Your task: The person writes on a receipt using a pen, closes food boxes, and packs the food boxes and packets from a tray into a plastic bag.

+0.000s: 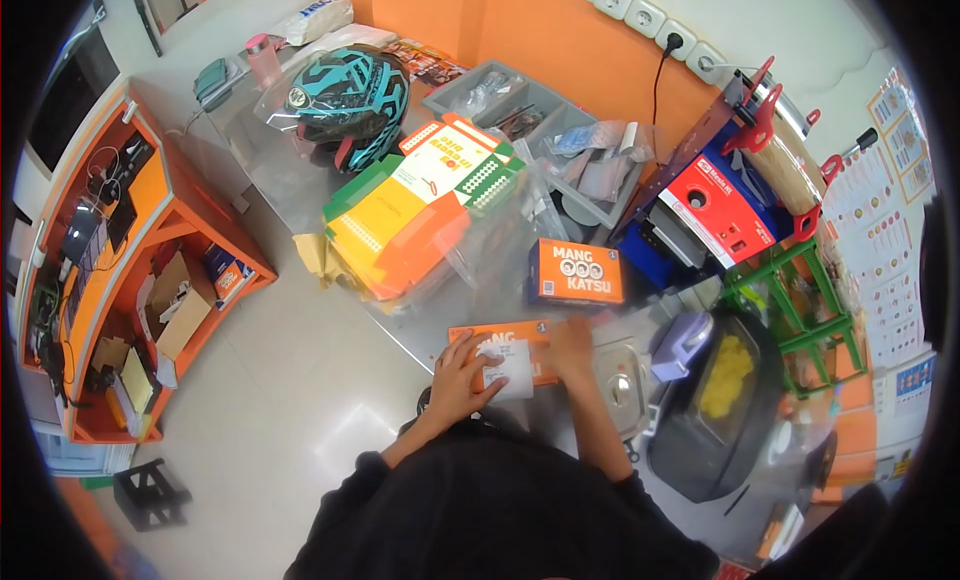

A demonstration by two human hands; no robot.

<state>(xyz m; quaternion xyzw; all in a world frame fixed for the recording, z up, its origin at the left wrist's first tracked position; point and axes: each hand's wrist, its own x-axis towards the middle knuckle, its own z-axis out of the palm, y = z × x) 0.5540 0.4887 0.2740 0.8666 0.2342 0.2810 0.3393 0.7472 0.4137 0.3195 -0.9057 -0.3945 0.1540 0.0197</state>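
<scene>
An orange Mang Katsu box (541, 363) lies at the table's near edge, in front of my body. A white printed paper slip (513, 372) rests on top of it. My left hand (457, 377) grips the box's left end, its fingertips pressing on the slip's left edge. My right hand (571, 348) is at the box's right end, smeared by motion, and its fingers cannot be made out. Just beyond, a second orange Mang Katsu box (575, 272) stands on the metal table.
Flattened printed cartons (420, 220) and a helmet (355, 100) lie to the left. Behind are a grey divided tray (560, 130) and a red-and-blue sealing machine (715, 200). On the right are a lidded steel container (622, 390), a black pan (690, 460) with yellow food, and a green rack (800, 320).
</scene>
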